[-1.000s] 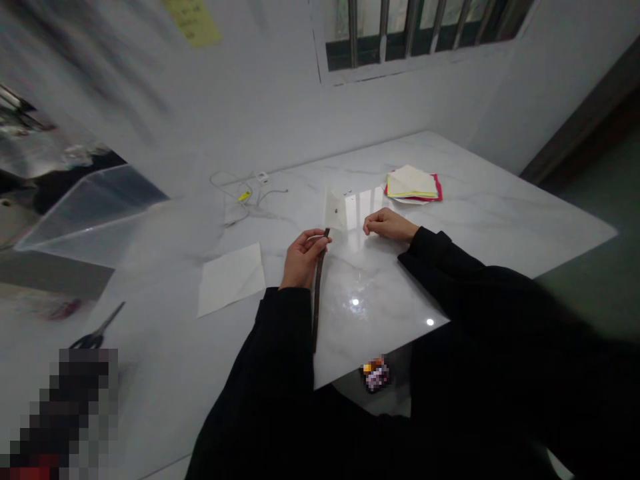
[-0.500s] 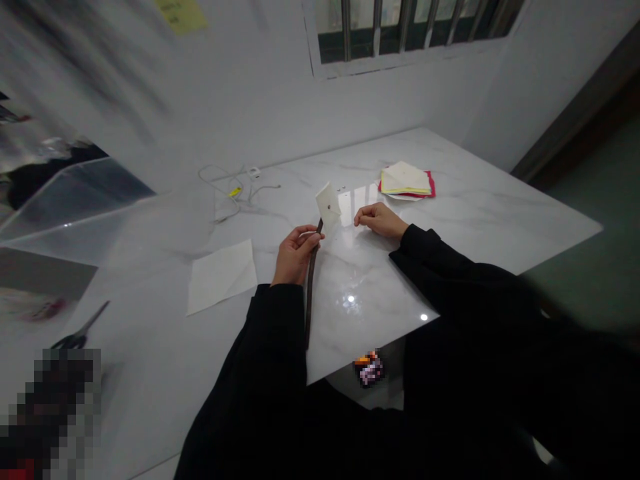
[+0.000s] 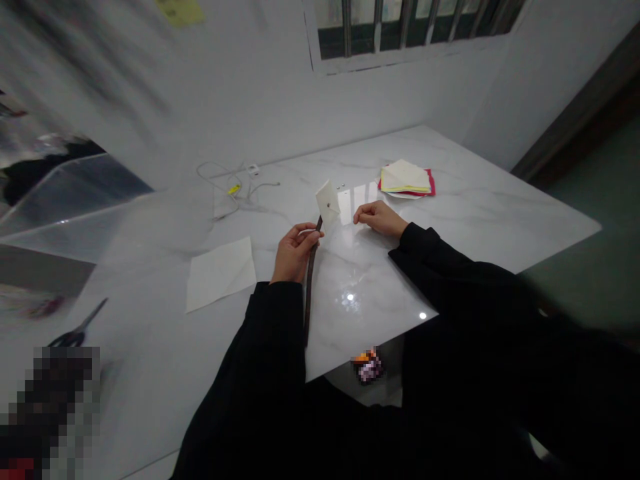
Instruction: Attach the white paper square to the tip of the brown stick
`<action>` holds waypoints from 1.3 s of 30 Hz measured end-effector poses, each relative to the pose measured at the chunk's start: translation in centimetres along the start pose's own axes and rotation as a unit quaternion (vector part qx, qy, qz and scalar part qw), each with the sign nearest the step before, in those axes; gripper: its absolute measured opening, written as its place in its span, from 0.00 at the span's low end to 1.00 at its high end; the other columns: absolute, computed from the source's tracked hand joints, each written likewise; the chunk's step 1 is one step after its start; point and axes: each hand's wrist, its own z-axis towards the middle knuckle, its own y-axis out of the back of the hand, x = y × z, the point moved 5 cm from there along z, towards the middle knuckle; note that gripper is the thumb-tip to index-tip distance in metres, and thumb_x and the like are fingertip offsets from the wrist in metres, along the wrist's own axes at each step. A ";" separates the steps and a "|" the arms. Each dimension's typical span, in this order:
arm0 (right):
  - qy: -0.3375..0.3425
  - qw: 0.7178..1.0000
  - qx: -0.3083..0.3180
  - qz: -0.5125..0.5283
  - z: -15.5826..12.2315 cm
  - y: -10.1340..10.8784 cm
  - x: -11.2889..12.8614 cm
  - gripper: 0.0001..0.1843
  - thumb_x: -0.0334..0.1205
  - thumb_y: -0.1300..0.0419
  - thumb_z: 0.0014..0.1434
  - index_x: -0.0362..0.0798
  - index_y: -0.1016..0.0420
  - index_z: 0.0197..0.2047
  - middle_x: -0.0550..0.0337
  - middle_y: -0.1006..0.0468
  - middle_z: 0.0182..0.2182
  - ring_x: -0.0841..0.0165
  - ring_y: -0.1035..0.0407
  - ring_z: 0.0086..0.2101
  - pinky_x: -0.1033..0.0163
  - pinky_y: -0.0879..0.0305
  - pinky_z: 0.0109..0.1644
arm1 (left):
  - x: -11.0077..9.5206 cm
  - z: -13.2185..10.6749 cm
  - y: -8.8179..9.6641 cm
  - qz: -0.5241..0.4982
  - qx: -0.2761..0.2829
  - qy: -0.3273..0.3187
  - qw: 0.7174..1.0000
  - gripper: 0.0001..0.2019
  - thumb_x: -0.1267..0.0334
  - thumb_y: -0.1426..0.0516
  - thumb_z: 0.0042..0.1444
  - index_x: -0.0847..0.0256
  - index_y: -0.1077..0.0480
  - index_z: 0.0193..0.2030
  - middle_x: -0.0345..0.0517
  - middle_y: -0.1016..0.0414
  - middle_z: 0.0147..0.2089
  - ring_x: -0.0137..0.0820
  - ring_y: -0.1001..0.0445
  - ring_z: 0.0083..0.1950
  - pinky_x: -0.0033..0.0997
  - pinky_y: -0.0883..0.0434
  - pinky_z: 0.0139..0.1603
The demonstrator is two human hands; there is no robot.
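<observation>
On a white marble table, the left hand grips a thin dark strap near its top, just below a white square card. The strap looks light and flexible, best held there. The right hand rests empty, loosely curled.

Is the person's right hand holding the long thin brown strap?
No, the right hand is empty, while the left hand grips the long thin brown strap.

White marble tabletop with grey veins — black sleeves, a dark brown strip
</observation>
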 end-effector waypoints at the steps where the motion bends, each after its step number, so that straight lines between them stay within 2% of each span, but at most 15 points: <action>1: 0.000 1.000 0.000 -0.001 0.0 0.0 0.0 0.12 0.39 0.44 0.54 0.42 0.21 0.33 0.73 0.45 0.15 0.76 0.55 0.19 0.63 0.63 0.27 | 0.0 0.0 0.0 -0.001 0.000 0.001 1.000 0.20 0.58 0.26 0.41 0.60 0.24 0.40 0.45 0.18 0.35 0.29 0.27 0.32 0.32 0.30 0.39; 23: -0.008 1.000 -0.006 -0.007 -0.4 0.0 0.4 0.11 0.37 0.43 0.55 0.41 0.21 0.34 0.72 0.44 0.15 0.76 0.55 0.19 0.63 0.62 0.27 | -0.2 -0.3 -0.1 0.011 -0.002 0.003 1.000 0.21 0.56 0.26 0.42 0.59 0.25 0.40 0.45 0.17 0.36 0.30 0.25 0.33 0.33 0.29 0.40; 25: -0.011 1.000 -0.016 0.004 -0.5 0.0 0.2 0.14 0.35 0.43 0.54 0.41 0.20 0.41 0.73 0.44 0.15 0.75 0.55 0.19 0.64 0.60 0.26 | -0.1 -0.3 -0.1 0.013 -0.002 0.002 1.000 0.21 0.56 0.26 0.42 0.59 0.24 0.41 0.45 0.17 0.36 0.30 0.25 0.33 0.33 0.29 0.40; 27: -0.017 0.998 -0.052 0.020 -0.5 0.3 -0.1 0.26 0.33 0.43 0.54 0.41 0.23 0.56 0.74 0.42 0.17 0.74 0.52 0.19 0.65 0.57 0.26 | -0.1 -0.2 0.0 0.013 -0.003 0.001 1.000 0.21 0.56 0.26 0.42 0.59 0.24 0.41 0.45 0.17 0.36 0.30 0.25 0.33 0.33 0.29 0.40; 29: -0.022 0.994 -0.100 0.032 -0.6 0.6 -0.4 0.38 0.32 0.41 0.55 0.41 0.36 0.70 0.73 0.38 0.20 0.72 0.48 0.21 0.66 0.53 0.26 | 0.0 -0.2 0.0 0.015 -0.003 0.001 1.000 0.21 0.56 0.26 0.41 0.59 0.24 0.41 0.45 0.16 0.36 0.30 0.25 0.33 0.33 0.29 0.39; 30: -0.024 0.992 -0.117 0.036 -0.6 0.7 -0.5 0.43 0.32 0.41 0.55 0.42 0.42 0.74 0.71 0.35 0.22 0.71 0.46 0.22 0.66 0.52 0.27 | 0.0 -0.1 0.0 0.016 -0.003 0.001 1.000 0.21 0.56 0.25 0.41 0.59 0.23 0.41 0.45 0.16 0.36 0.30 0.25 0.33 0.32 0.29 0.39; 33: -0.023 0.990 -0.128 0.048 -0.6 0.5 -0.6 0.48 0.32 0.39 0.57 0.45 0.51 0.78 0.66 0.28 0.28 0.70 0.43 0.26 0.66 0.47 0.28 | 0.1 -0.1 0.0 0.016 0.001 0.003 1.000 0.21 0.56 0.25 0.42 0.59 0.23 0.41 0.45 0.16 0.36 0.29 0.25 0.33 0.31 0.30 0.38; 35: -0.015 0.991 -0.117 0.058 -0.6 0.4 -0.3 0.47 0.32 0.39 0.57 0.46 0.48 0.78 0.63 0.25 0.30 0.70 0.43 0.26 0.66 0.46 0.28 | 0.2 -0.1 0.0 0.012 0.005 0.005 1.000 0.21 0.56 0.25 0.41 0.60 0.23 0.41 0.46 0.16 0.36 0.29 0.25 0.33 0.31 0.31 0.38; 37: -0.009 0.993 -0.091 0.074 -0.6 0.2 0.3 0.40 0.33 0.40 0.58 0.46 0.39 0.74 0.64 0.26 0.29 0.71 0.45 0.24 0.66 0.47 0.27 | 0.2 -0.1 0.0 0.009 0.005 0.006 1.000 0.21 0.56 0.25 0.41 0.60 0.23 0.41 0.46 0.16 0.36 0.29 0.24 0.33 0.31 0.30 0.39; 39: -0.019 0.996 -0.001 0.086 -0.8 -0.5 0.8 0.29 0.35 0.40 0.58 0.43 0.26 0.63 0.66 0.30 0.23 0.73 0.48 0.22 0.67 0.50 0.25 | 0.2 -0.2 0.0 0.009 0.003 0.007 1.000 0.21 0.56 0.25 0.41 0.60 0.23 0.41 0.46 0.16 0.36 0.30 0.24 0.34 0.31 0.30 0.39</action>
